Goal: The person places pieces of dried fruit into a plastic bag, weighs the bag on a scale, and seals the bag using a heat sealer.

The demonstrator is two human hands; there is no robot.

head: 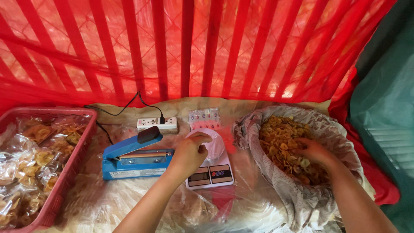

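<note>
A: Left hand [189,153]?
B: Fingers pinched together on a clear bag [214,144] over the white scale [211,174], mid-worktop.
A: Right hand [315,151]?
B: In the cloth-lined basket [297,190] of chips [280,133], fingers curled among them; grip unclear.

Right hand [314,151] in chips [284,138] (basket [345,142]).

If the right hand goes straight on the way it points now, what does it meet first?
The right hand points left and down into the cloth-lined basket. It would probably meet the banana chips first; it already seems to touch them, though depth is unclear.
</note>
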